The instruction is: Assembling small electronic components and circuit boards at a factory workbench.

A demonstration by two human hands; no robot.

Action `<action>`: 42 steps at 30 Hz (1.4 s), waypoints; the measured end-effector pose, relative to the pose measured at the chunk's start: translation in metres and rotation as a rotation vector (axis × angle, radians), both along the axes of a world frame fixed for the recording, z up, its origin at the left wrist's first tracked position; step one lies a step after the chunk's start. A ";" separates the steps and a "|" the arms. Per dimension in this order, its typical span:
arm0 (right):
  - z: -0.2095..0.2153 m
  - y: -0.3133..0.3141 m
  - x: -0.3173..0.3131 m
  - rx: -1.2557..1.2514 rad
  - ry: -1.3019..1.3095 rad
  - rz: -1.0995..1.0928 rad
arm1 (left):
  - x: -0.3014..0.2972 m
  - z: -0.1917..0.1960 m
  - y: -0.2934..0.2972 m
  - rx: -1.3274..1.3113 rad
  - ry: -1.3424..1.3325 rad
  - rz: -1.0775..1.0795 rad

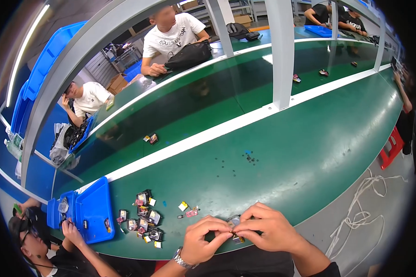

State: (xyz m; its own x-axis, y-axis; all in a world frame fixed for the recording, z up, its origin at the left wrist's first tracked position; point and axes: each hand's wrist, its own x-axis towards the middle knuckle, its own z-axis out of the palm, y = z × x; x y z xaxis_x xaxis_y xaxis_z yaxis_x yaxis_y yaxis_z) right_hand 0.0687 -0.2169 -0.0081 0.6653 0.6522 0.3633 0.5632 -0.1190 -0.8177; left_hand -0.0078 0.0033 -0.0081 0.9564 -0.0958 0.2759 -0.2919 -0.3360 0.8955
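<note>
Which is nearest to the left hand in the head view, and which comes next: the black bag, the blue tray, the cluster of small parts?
From the left hand:
1. Cluster of small parts, just to its left on the green table.
2. Blue tray, farther left at the table edge.
3. Black bag, far across the bench.

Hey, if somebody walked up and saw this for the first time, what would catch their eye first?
Most likely the two hands low in the middle, left hand and right hand, pinching one small part between the fingertips over the green table. Just to their left lies a cluster of small parts, and beyond it a blue tray where another person's hand works.
</note>
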 end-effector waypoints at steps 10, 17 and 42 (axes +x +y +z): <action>-0.001 0.001 -0.001 0.019 0.027 -0.031 | 0.000 0.002 0.000 -0.085 0.066 -0.022; -0.001 0.007 0.000 0.003 0.001 -0.019 | -0.002 -0.004 0.009 -0.161 0.114 -0.057; -0.003 0.001 0.000 0.009 -0.020 -0.029 | 0.000 0.003 -0.003 0.045 -0.035 0.021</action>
State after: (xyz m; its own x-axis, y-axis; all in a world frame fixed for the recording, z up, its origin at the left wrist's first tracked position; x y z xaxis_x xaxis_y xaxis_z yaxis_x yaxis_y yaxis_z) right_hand 0.0683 -0.2154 -0.0113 0.6765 0.6292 0.3828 0.5761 -0.1283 -0.8072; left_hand -0.0079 0.0002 -0.0055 0.9483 -0.0893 0.3046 -0.3150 -0.3824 0.8686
